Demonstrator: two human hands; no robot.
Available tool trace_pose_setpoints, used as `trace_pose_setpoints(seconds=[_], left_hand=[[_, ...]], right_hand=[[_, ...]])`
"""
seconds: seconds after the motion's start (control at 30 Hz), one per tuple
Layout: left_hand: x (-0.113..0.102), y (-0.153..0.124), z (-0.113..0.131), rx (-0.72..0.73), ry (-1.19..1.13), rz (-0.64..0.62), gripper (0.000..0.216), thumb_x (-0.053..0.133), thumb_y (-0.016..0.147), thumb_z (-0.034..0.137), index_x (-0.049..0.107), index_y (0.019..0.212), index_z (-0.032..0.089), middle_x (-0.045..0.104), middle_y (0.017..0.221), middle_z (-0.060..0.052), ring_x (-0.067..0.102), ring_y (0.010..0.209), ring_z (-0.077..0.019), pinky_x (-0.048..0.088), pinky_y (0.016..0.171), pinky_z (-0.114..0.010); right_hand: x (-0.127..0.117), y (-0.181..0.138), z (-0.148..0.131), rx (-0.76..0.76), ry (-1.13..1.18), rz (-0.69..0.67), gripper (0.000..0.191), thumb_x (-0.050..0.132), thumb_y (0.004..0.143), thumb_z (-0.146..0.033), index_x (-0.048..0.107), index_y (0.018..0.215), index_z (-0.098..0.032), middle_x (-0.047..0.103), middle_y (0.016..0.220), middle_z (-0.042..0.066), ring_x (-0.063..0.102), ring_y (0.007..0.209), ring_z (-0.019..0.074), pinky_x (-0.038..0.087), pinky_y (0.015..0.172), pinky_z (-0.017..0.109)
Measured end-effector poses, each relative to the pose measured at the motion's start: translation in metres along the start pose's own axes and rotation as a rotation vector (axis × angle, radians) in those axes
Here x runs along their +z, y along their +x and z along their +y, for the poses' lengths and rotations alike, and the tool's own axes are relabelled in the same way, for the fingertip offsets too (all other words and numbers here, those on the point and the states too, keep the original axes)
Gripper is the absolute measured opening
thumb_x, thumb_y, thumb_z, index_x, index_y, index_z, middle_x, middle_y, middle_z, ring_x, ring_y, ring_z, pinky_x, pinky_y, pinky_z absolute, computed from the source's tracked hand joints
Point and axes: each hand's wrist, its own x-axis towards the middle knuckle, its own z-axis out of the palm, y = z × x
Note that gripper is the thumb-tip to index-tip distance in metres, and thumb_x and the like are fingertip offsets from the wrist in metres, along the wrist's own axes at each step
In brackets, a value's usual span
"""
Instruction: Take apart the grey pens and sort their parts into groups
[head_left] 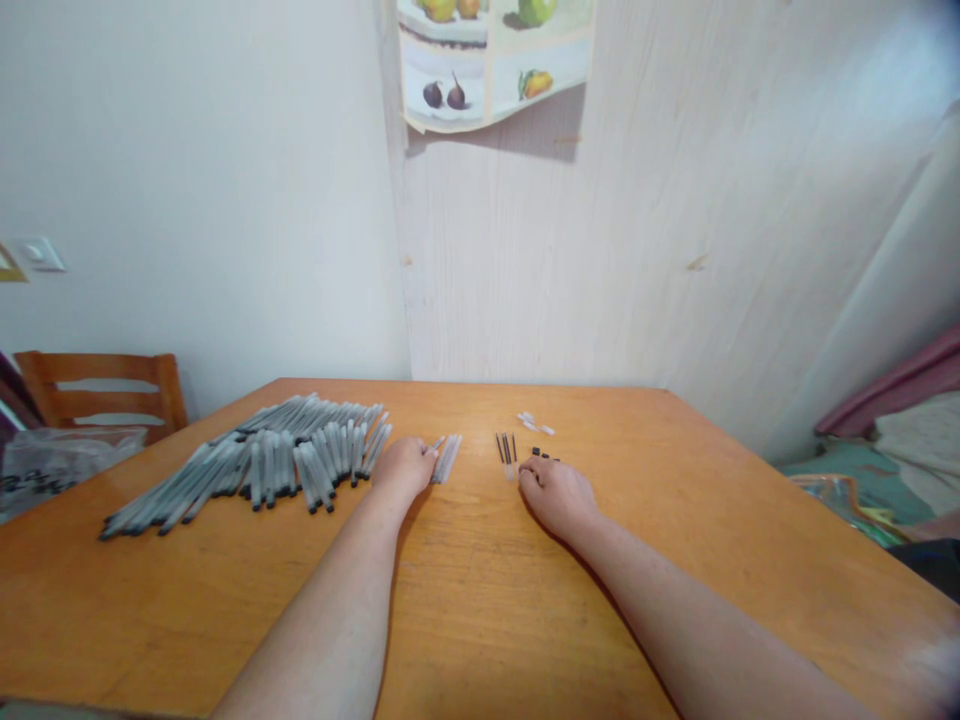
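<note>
My left hand [405,466] rests on the orange wooden table [480,590], fingers curled, its tips touching a few clear pen barrels [448,457]. To its left lies a large spread of assembled grey pens [277,462] with black ends. My right hand [556,492] rests curled on the table, its fingertips at a few thin black ink refills [506,447] and small black end plugs [545,455]. Whether either hand pinches a part is hidden by the fingers. Small clear caps [534,423] lie just beyond.
A wooden chair [101,388] stands at the table's far left, with a clear plastic bag [60,458] beside it. The table's far edge meets a pale wall with a fruit poster [491,55]. Fabric and bedding [892,430] lie right of the table.
</note>
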Motion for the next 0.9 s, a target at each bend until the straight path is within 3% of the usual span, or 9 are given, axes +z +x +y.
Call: trace_pose_setpoints(seconds=[0.2,0.9], left_hand=[[0.0057,0.0025,-0.0027,0.055,0.009,0.037,0.037,0.047,0.085,0.044,0.074,0.079,0.020,0.073,0.085,-0.011,0.066,0.078,-0.0229,0.038,0.061,-0.030],[0.0044,0.0024,-0.0019,0.016,-0.053,0.028,0.030,0.051,0.085,0.040,0.073,0.084,0.020,0.074,0.091,-0.011,0.066,0.086,-0.0224,0.041,0.066,-0.029]], right_hand=[[0.0006,0.0003,0.0011,0.004,0.019,0.005,0.037,0.036,0.096,-0.037,0.071,0.096,-0.025,0.073,0.094,0.007,0.064,0.085,0.0201,0.033,0.064,0.027],[-0.0012,0.0000,0.0015,0.012,0.038,-0.005,0.036,0.037,0.096,-0.035,0.071,0.096,-0.023,0.073,0.095,0.007,0.064,0.086,0.0201,0.033,0.062,0.027]])
